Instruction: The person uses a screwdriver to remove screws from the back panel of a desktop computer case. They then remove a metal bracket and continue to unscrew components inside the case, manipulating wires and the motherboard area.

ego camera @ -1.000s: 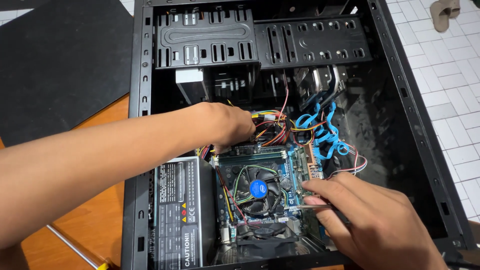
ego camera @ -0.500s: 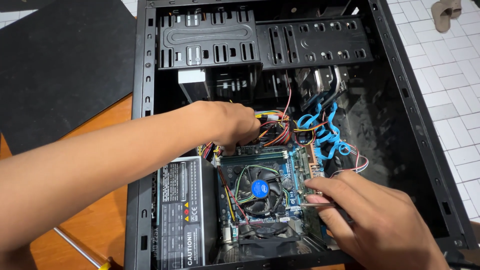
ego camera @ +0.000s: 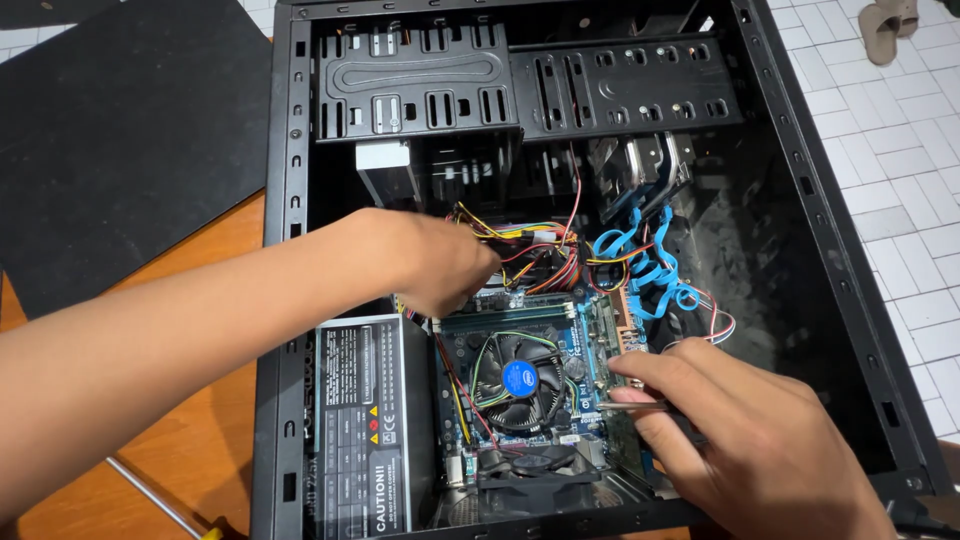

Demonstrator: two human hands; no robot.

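The computer case [ego camera: 800, 180] lies open on its side, so the motherboard [ego camera: 590, 330] faces up. Beside the cooling fan [ego camera: 518, 380], the right hand [ego camera: 740, 440] pinches a thin screwdriver [ego camera: 628, 405], tip toward the board. Above the fan, the left hand [ego camera: 430, 262] closes around the coloured wires [ego camera: 545, 262], holding them aside.
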